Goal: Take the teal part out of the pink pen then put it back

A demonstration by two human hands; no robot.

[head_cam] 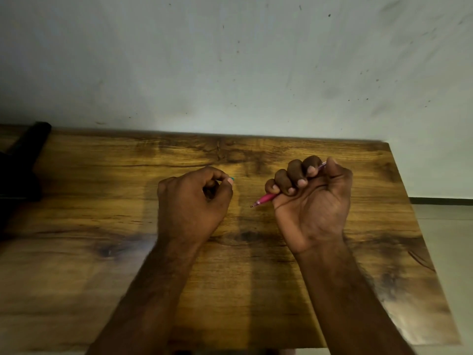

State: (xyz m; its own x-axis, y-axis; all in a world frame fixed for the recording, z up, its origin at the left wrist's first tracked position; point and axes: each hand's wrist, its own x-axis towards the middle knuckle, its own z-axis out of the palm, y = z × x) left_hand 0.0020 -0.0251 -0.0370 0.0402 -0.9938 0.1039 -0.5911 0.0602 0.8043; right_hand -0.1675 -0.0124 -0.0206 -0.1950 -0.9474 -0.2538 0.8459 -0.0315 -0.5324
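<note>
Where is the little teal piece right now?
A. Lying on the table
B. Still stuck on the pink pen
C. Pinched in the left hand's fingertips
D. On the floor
C: a bit of the teal part peeks out between the left hand's fingertips, apart from the pink pen, which the right hand grips.

You're shooting dim; warm glow on the desk [230, 252] centre, 9 o'clock corner black, edges bowed, soft blur.
</note>
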